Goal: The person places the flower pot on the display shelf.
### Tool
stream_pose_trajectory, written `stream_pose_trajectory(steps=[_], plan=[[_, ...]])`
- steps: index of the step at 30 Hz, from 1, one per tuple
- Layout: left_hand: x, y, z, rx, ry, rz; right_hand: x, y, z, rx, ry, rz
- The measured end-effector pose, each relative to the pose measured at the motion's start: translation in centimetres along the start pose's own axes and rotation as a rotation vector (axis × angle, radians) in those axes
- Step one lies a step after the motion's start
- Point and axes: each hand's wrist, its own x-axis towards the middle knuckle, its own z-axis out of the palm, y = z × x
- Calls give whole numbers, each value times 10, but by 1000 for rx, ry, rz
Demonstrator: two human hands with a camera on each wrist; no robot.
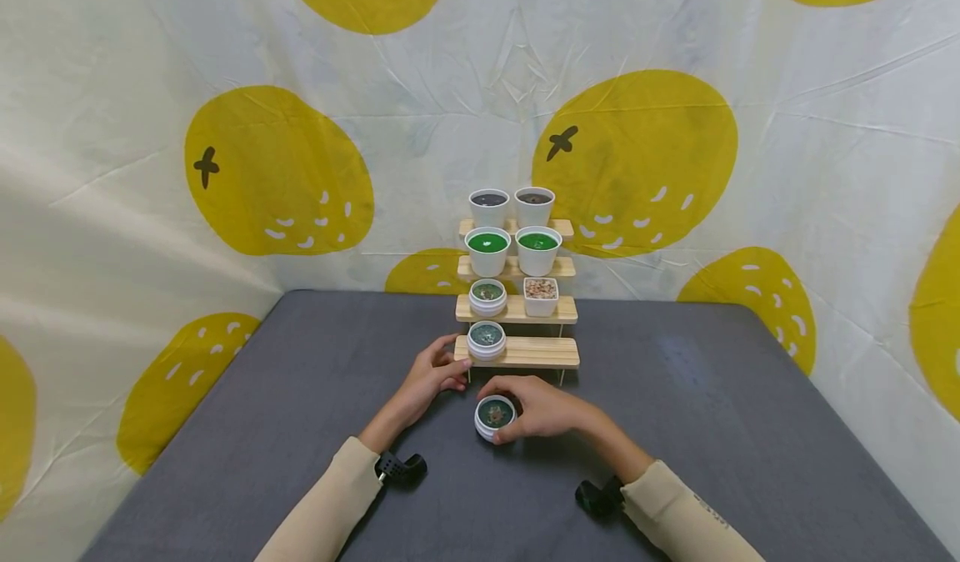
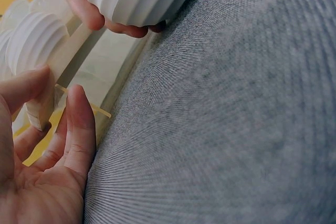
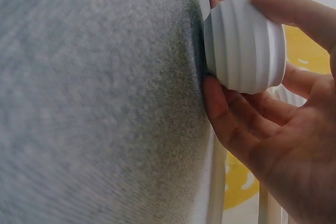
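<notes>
My right hand (image 1: pixel 542 408) grips a small white ribbed pot (image 1: pixel 486 430) by its sides, low at the tabletop in front of a tiered wooden stand (image 1: pixel 543 350). The pot's top surface looks dark green with a brownish patch in the middle. In the right wrist view, the thumb and fingers curl round the ribbed wall (image 3: pixel 244 45). At the stand's lowest board, my left hand (image 1: pixel 429 383) pinches the left end. The left wrist view shows its thumb on top and fingers beneath the board (image 2: pixel 79 51). A similar ribbed pot (image 1: pixel 486 353) sits on that board, beside the left thumb.
Higher tiers carry another ribbed pot (image 1: pixel 487 297), a square white pot (image 1: pixel 541 305) with speckled filling, two green-filled cups (image 1: pixel 487 266) and two dark-filled cups (image 1: pixel 489 214). A grey cloth (image 1: pixel 712 445) covers the table. Behind hangs a white curtain (image 1: pixel 450 145) with yellow fruit shapes.
</notes>
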Motion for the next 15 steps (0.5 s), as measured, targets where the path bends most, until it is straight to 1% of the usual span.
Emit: stream_pose_trajectory(steps=[8, 15], plan=[[-1, 1, 0, 2, -8, -6, -2, 0, -4, 23, 3, 12], [-1, 2, 1, -3, -2, -2, -1, 3, -4, 11, 1, 10]])
